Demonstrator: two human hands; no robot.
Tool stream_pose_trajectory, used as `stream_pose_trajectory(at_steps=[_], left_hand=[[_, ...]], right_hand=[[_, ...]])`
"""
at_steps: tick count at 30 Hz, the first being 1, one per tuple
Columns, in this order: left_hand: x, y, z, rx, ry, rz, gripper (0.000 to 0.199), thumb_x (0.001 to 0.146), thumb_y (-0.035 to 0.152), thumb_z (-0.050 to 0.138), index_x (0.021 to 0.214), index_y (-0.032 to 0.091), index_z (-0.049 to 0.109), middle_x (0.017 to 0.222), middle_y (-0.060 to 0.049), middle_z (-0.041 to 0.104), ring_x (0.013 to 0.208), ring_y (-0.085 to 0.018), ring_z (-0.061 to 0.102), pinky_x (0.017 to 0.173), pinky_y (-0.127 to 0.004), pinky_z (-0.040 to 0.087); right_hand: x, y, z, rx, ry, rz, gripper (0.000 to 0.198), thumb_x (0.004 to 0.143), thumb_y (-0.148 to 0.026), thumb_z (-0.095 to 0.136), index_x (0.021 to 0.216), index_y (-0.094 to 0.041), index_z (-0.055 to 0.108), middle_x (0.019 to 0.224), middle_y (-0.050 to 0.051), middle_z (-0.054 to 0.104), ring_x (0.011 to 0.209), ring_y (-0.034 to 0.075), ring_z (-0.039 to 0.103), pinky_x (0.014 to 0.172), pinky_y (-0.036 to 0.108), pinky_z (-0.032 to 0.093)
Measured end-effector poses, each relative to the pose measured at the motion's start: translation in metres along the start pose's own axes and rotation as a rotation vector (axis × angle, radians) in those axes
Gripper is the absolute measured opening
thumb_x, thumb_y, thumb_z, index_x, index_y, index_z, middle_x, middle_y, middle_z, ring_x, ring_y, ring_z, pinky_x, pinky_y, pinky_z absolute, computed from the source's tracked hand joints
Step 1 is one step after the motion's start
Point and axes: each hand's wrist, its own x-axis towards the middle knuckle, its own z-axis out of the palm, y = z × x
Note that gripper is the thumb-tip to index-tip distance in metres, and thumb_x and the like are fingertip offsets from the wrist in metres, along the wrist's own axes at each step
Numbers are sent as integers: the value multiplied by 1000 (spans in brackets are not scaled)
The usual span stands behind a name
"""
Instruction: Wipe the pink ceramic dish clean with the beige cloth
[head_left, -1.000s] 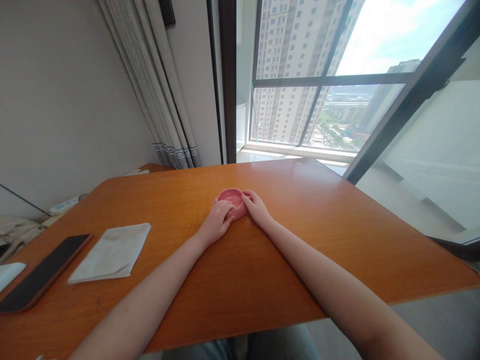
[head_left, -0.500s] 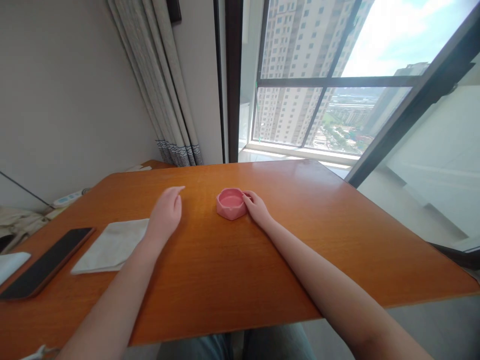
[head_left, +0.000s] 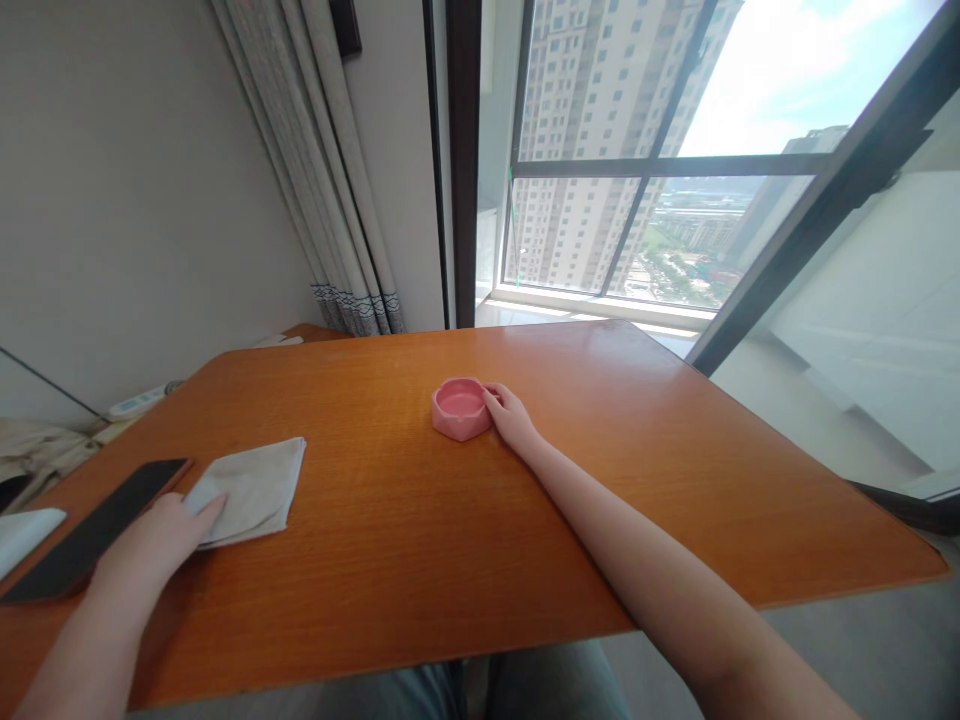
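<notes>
- Dish (head_left: 460,405), the pink faceted one, sits upright around the middle of the counter (head_left: 420,570), somewhat toward the far side;
- right grip (head_left: 512,415) is grasping the dish by its right rim, forearm coming in from the near right;
- left grip (head_left: 154,545) is way over on the near left, thumb resting on the folded pale cloth (head_left: 259,490); the other fingers are hidden, so can't tell if it's really pinching it;
- dark flat slab (head_left: 116,515) lies just left of the cloth, partly covered by the left grip; white thing (head_left: 26,535) beside it, cut off by the view's left edge
</notes>
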Motion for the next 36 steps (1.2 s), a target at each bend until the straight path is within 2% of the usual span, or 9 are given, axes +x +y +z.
stream_pose_trajectory(at_steps=[6, 9, 13, 17, 22, 26, 29, 32, 36], left_hand=[[-29, 85, -22, -145, 110, 134, 30, 65, 53, 54, 72, 25, 47, 68, -4, 58, 68, -29, 59, 62, -40, 46], [-57, 157, -30, -619, 28, 197, 40, 63, 53, 64, 87, 22, 57, 80, -3, 65, 72, -25, 62, 62, -36, 48], [-75, 243, -20, -1354, -172, 261, 51, 65, 44, 69, 106, 16, 57, 99, -8, 67, 86, -22, 64, 77, -35, 52], [-74, 291, 8, -1348, -211, 341, 49, 68, 42, 69, 105, 14, 58, 102, -10, 67, 93, -24, 63, 85, -38, 49], [-69, 294, 50, -1088, -95, 484, 37, 77, 48, 59, 97, 17, 54, 97, -7, 64, 91, -21, 61, 84, -35, 47], [-59, 278, 87, -992, 5, 498, 27, 83, 40, 52, 99, 18, 52, 110, -10, 58, 101, -20, 57, 90, -37, 45], [-52, 272, 104, -908, -35, 484, 34, 83, 37, 52, 111, 18, 51, 119, -12, 56, 110, -23, 54, 97, -41, 40], [-52, 271, 108, -843, -157, 498, 40, 88, 42, 43, 120, 18, 51, 122, -13, 59, 115, -25, 53, 101, -45, 36], [-55, 272, 105, -719, -143, 456, 45, 90, 47, 36, 124, 22, 52, 124, -13, 60, 122, -30, 49, 108, -56, 19]], right_hand=[[-4, -11, -3, -30, 195, -55, 31, 82, -38, 52, 106, -19, 60, 115, 9, 60, 113, 22, 52, 101, 39, 38], [-9, -32, -10, 1, 234, -149, 30, 85, -43, 49, 97, -19, 63, 108, 8, 62, 106, 22, 54, 97, 38, 41], [-15, -65, -17, 204, -28, -115, 43, 87, -55, 42, 90, -18, 65, 95, 6, 66, 94, 20, 59, 88, 34, 46], [-20, -81, -17, 652, -350, 228, 56, 89, -61, 34, 105, -15, 61, 91, 8, 69, 89, 21, 64, 79, 35, 52], [-15, -81, -23, 783, -136, 377, 33, 72, -29, 64, 101, -15, 60, 88, 7, 69, 87, 23, 64, 81, 38, 52], [-8, -81, -38, 342, 262, -101, 33, 73, -24, 56, 105, -19, 57, 103, 6, 65, 104, 23, 57, 97, 43, 42], [-10, -80, -38, -172, 74, -449, 28, 74, -19, 56, 101, -21, 57, 105, 7, 62, 111, 24, 52, 109, 49, 24], [-18, -75, -26, -540, -248, -440, 14, 77, -18, 55, 91, -19, 53, 90, 5, 62, 96, 22, 56, 105, 53, 25], [-22, -65, -13, -665, -364, -449, 20, 79, -25, 61, 96, -18, 53, 97, 8, 60, 95, 21, 53, 86, 37, 42]])
